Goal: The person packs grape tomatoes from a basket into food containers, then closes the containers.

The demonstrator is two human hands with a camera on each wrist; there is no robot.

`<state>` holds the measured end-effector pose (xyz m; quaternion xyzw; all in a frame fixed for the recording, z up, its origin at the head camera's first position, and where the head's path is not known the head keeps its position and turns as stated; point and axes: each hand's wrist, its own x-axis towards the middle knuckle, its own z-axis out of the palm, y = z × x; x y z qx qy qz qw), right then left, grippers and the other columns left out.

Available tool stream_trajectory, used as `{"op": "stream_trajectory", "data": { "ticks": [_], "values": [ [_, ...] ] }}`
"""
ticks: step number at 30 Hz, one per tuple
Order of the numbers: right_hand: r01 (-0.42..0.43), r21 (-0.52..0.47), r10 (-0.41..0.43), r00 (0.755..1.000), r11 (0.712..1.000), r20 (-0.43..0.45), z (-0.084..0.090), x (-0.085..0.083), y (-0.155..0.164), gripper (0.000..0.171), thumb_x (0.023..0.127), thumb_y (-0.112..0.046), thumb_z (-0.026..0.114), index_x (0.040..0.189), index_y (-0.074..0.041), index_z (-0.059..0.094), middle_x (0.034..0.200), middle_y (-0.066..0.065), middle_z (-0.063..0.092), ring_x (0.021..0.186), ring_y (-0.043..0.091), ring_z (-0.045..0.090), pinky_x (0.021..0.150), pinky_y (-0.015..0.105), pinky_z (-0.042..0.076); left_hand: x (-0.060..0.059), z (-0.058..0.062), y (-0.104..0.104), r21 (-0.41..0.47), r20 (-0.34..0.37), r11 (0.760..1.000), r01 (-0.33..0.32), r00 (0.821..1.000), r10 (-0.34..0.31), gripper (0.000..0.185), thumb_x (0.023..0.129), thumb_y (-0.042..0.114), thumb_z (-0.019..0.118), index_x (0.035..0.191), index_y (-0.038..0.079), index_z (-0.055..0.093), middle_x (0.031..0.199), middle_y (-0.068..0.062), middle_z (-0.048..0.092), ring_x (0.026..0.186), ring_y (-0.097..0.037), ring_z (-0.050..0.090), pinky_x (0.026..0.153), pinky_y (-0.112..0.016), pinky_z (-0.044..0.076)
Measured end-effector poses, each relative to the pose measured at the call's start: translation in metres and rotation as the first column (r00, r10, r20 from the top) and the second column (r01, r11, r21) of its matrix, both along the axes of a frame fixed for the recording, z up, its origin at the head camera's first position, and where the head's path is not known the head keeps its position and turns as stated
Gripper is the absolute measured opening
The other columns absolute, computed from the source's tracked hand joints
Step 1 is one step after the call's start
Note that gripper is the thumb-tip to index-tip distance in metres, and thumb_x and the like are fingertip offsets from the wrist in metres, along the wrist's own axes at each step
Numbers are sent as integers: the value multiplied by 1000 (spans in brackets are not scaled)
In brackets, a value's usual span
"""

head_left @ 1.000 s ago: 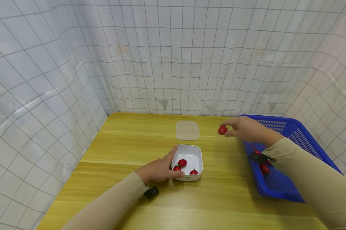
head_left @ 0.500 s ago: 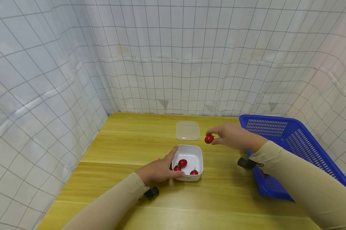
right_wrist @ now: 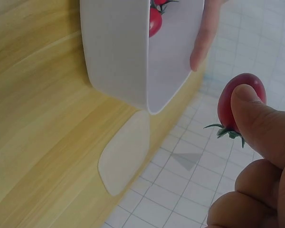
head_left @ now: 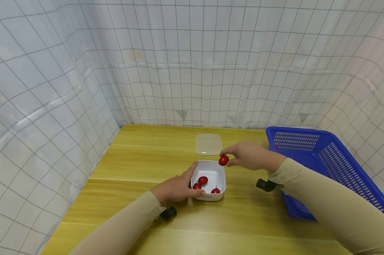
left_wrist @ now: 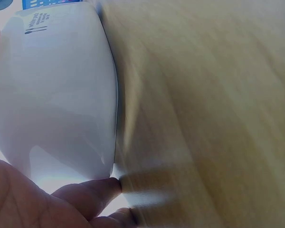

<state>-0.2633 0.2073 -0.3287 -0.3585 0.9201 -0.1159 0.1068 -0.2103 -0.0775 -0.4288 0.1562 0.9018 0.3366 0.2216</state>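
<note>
My right hand (head_left: 254,156) pinches a red cherry tomato (head_left: 224,160) between thumb and fingers, over the back right corner of a white square food container (head_left: 211,197). A green stem cap shows on this tomato (right_wrist: 241,102) in the right wrist view. On the container's left side, my left hand (head_left: 178,185) holds it, thumb along the front and forefinger at the back left of the rim. Inside lie a cherry tomato (head_left: 203,180) and two others, one partly behind the left thumb. The left wrist view shows the container's wall (left_wrist: 52,90) with small printed lettering.
A translucent square lid (head_left: 209,144) lies flat on the wooden table (head_left: 140,159) behind the container. To the right stands a blue plastic basket (head_left: 310,159), partly hidden by the right sleeve. White grid-patterned curtains (head_left: 192,71) enclose the table's back and sides.
My right hand has carried the cherry tomato leftward and toward me, from beside the blue basket to the container's back right corner. The left hand and container stay where they were.
</note>
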Motion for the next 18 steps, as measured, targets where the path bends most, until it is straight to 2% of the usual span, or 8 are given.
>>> {"op": "stream_trajectory", "data": {
  "ticks": [9,18],
  "values": [
    [-38,-18,38,999,999,24,-5,1,-7,30,99,-26,75,128,-20,75,107,-6,79,86,8,65,83,34,59,1,-1,0,21,5,1000,-3,1000,3,115,88,62,75,171,30,3,164,-9,43,138,-37,52,116,-62,39],
    [-56,-22,57,998,998,26,-6,2,-12,32,98,-24,76,129,-19,75,104,-7,78,77,7,60,74,28,54,0,0,0,29,6,999,13,1000,-13,114,89,61,74,171,29,2,164,-8,43,130,-31,55,112,-58,43]
  ]
}}
